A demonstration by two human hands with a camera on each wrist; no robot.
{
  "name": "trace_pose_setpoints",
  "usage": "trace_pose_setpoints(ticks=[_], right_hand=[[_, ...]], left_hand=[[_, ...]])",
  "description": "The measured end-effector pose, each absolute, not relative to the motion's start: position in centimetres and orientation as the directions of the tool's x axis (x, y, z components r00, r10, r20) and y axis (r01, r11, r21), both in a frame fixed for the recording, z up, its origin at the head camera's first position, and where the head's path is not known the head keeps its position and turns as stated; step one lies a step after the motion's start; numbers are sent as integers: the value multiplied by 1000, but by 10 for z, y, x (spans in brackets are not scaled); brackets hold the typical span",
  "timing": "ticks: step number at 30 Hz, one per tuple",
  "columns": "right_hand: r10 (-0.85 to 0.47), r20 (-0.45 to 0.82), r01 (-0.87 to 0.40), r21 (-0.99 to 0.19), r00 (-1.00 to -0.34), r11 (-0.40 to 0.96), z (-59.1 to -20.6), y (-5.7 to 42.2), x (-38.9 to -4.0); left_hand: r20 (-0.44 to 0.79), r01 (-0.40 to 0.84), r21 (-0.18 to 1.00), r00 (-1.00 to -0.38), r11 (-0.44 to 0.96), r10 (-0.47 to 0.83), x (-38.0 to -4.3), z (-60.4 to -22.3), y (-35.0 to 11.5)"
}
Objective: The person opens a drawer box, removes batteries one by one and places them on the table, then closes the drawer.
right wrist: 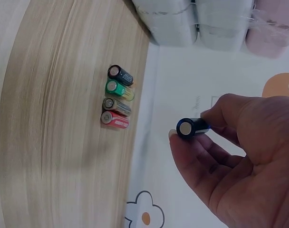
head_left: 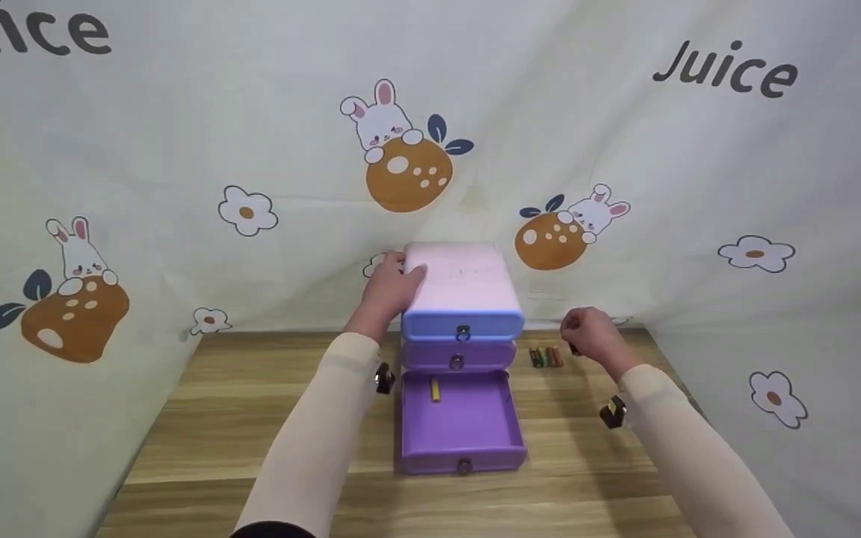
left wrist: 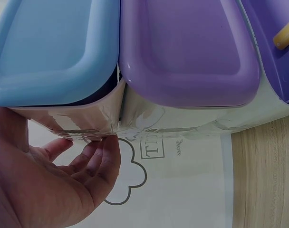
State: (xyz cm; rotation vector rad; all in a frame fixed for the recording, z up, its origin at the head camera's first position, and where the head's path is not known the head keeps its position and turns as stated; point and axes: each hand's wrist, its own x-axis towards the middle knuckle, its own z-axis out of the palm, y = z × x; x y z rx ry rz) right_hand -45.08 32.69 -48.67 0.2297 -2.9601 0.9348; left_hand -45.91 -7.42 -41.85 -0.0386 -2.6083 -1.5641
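Observation:
A small drawer cabinet (head_left: 462, 278) has a pink top, a blue upper drawer (head_left: 430, 326) and a purple middle drawer (left wrist: 192, 52), both closed. Its purple bottom drawer (head_left: 460, 430) is pulled out, with a yellow battery (head_left: 435, 389) lying inside. My left hand (head_left: 391, 288) rests against the cabinet's upper left side, the thumb over the top edge and the fingers touching the side panel. Right of the cabinet, my right hand (right wrist: 249, 147) pinches a dark blue battery (right wrist: 192, 127) between thumb and fingers, raised off the table.
Several batteries (right wrist: 117, 97) lie side by side on the wooden table (head_left: 273, 418) to the cabinet's right, with black, green, brown and red casings. Behind the table hangs a white printed cloth (head_left: 288, 134) with rabbits and flowers, which also covers the sides.

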Motion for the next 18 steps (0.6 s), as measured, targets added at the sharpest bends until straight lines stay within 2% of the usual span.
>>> trace_pose_setpoints(ticks=[11,18], right_hand=[[-73,5,-63,-573,-997,817,-498,327,-458],[-60,35,-69,-541,-998,838,-506,328,-463]], left_hand=[[99,76,875,-995,479,-24,-460,-419,-74],[96,72,879,-995,471,-28,-460,-419,-74]])
